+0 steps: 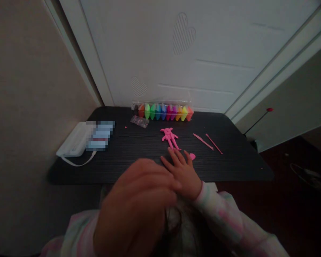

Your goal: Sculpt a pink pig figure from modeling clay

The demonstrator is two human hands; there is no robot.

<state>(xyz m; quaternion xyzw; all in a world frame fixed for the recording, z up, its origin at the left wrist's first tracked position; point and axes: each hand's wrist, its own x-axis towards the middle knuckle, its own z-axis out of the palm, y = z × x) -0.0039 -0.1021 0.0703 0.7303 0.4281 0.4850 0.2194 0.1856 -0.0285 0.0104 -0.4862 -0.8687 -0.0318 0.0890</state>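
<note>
My left hand (pixel 140 200) is raised close to the camera, slightly blurred, with its fingers bent and pressed together. Its palm side is hidden, so I cannot see whether anything is in it. Lower down, my right hand (pixel 183 173) rests at the table's near side with its fingers spread. Just beyond its fingertips lies a pink clay figure (pixel 169 137) with ears, arms and long legs. A small pink lump of clay (pixel 193 156) sits beside the right hand's fingers, partly covered by them.
On the black table (pixel 139 146), two pink modelling tools (pixel 203 141) lie to the right. A clear pack of coloured clay (pixel 163 112) stands at the back beside a crumpled wrapper (pixel 139 121). A white device (pixel 77 139) with a cable is at left. A white door (pixel 155 53) rises behind.
</note>
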